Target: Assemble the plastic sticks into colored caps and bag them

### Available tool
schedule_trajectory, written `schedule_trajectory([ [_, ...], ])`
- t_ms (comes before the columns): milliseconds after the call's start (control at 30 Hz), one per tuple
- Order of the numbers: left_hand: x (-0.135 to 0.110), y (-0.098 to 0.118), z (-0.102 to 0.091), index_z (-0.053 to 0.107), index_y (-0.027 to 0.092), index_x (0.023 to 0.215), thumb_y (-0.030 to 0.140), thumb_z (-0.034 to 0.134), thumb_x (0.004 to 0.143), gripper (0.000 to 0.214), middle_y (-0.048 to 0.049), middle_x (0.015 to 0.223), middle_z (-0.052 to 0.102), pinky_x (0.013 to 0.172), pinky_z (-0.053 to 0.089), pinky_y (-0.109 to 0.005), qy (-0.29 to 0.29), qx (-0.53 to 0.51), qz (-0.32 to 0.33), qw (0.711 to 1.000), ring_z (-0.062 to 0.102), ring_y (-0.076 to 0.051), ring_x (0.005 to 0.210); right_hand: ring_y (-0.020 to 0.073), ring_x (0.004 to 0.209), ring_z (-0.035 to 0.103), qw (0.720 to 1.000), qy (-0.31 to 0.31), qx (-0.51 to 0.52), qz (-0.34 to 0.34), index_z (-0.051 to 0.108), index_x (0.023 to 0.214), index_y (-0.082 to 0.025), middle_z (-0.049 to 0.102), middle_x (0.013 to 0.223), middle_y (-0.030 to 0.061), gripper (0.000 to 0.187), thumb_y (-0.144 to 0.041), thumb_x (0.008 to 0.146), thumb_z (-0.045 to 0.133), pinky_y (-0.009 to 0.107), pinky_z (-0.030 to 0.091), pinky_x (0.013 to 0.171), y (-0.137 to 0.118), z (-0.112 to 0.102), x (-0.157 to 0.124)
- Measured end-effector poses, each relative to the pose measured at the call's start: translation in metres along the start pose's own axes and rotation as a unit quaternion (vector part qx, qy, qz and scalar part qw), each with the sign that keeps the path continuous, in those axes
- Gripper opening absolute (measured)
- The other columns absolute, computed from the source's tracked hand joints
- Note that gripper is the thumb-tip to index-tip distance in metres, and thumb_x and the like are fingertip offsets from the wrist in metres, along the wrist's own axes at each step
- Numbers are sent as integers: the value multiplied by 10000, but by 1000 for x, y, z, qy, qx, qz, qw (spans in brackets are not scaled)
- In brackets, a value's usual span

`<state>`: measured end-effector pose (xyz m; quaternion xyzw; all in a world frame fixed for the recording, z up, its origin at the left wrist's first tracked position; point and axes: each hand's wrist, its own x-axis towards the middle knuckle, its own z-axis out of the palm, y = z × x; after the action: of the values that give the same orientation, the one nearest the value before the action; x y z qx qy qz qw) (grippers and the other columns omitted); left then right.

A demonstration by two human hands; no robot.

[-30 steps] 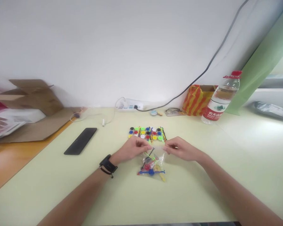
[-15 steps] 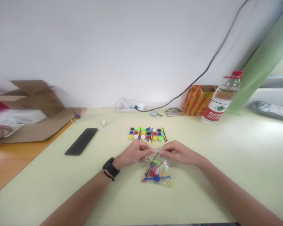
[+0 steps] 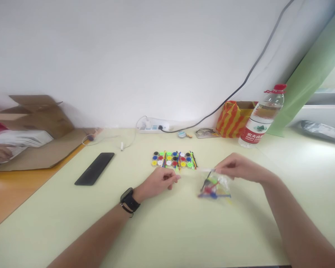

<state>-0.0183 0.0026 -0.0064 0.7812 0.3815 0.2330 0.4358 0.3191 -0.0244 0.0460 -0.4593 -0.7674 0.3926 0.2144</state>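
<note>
My right hand [image 3: 236, 167] pinches the top edge of a clear plastic bag [image 3: 225, 182], which is blurred by motion. Inside the bag are arrow-shaped and round plastic pieces in red, blue, yellow, green and black. My left hand [image 3: 162, 181], with a black watch on its wrist, is apart from the bag to its left; its fingers are curled in and nothing shows in them. Just beyond that hand, rows of coloured round pieces [image 3: 175, 158] lie on the table with bundles of thin coloured sticks [image 3: 194, 160] among them.
A black phone [image 3: 95, 169] lies at left on the pale table. Along the wall are a power strip [image 3: 153, 126], a striped bag [image 3: 230, 119] and a large water bottle [image 3: 261, 119]. At far left, another person's hand [image 3: 0, 152] is beside a cardboard box [image 3: 41, 115].
My left hand has let go of the plastic bag and stays near where it was. My right hand has carried the bag to the right and slightly away from me.
</note>
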Motion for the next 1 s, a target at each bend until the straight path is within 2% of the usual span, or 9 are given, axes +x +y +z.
schedule_trajectory([
  [67, 2, -5, 1, 676, 168, 721, 522, 565, 963, 443, -4, 587, 628, 513, 351, -230, 11, 32, 8, 999, 511, -114, 525, 155, 537, 482, 980, 185, -70, 32, 832, 943, -202, 624, 597, 32, 396, -556, 871, 669, 285, 362, 488, 20, -16, -7],
  [133, 2, -7, 3, 686, 177, 698, 519, 566, 959, 446, 12, 562, 582, 510, 325, -239, 17, 71, 23, 997, 473, -115, 522, 158, 531, 484, 900, 400, -165, 47, 825, 977, -204, 620, 588, 27, 379, -528, 887, 649, 295, 371, 516, 41, -25, -9],
  [233, 2, -7, 5, 695, 187, 675, 513, 575, 949, 442, 21, 542, 534, 505, 293, -251, 27, 107, 36, 993, 429, -120, 526, 186, 651, 572, 792, 520, -319, 34, 807, 969, -185, 691, 712, 75, 345, -416, 957, 551, 312, 418, 633, 66, -28, -2],
  [300, 1, -6, 5, 698, 188, 681, 514, 572, 949, 440, 15, 556, 551, 509, 302, -253, 28, 100, 36, 994, 441, -126, 540, 211, 735, 617, 774, 486, -399, 75, 794, 912, -191, 718, 782, 99, 320, -322, 965, 507, 312, 405, 653, 77, -22, 7],
  [433, 0, -5, 5, 687, 182, 689, 507, 558, 958, 441, 7, 575, 582, 521, 324, -254, 19, 77, 32, 996, 463, -127, 545, 224, 713, 635, 815, 290, -457, 206, 759, 816, -198, 734, 844, 120, 252, -207, 905, 523, 307, 346, 601, 84, -6, 24],
  [500, 0, -4, 5, 684, 180, 695, 503, 553, 963, 440, 6, 579, 587, 526, 329, -256, 16, 76, 28, 997, 468, -126, 544, 230, 700, 641, 828, 237, -446, 243, 751, 816, -198, 736, 850, 125, 235, -216, 901, 534, 313, 339, 592, 84, 0, 27],
  [667, 0, -4, 5, 671, 183, 672, 502, 559, 959, 444, 17, 566, 552, 523, 300, -264, 13, 102, 30, 994, 447, -126, 547, 273, 771, 662, 839, 231, -419, 260, 735, 768, -217, 737, 855, 120, 271, -362, 908, 554, 335, 364, 605, 85, 1, 23],
  [767, -1, -4, 5, 657, 182, 671, 497, 552, 964, 443, 21, 564, 523, 523, 281, -268, 10, 113, 33, 993, 428, -125, 551, 281, 810, 667, 844, 258, -398, 248, 757, 932, -230, 742, 871, 101, 251, -396, 890, 573, 340, 381, 626, 83, 1, 21],
  [1000, -3, -2, 5, 542, 175, 612, 454, 542, 974, 458, 36, 555, 427, 533, 250, -271, 11, 143, 54, 988, 354, -112, 551, 196, 706, 643, 907, 282, -295, 108, 729, 929, -220, 741, 830, 40, 252, -374, 920, 530, 315, 418, 664, 67, 6, 25],
])
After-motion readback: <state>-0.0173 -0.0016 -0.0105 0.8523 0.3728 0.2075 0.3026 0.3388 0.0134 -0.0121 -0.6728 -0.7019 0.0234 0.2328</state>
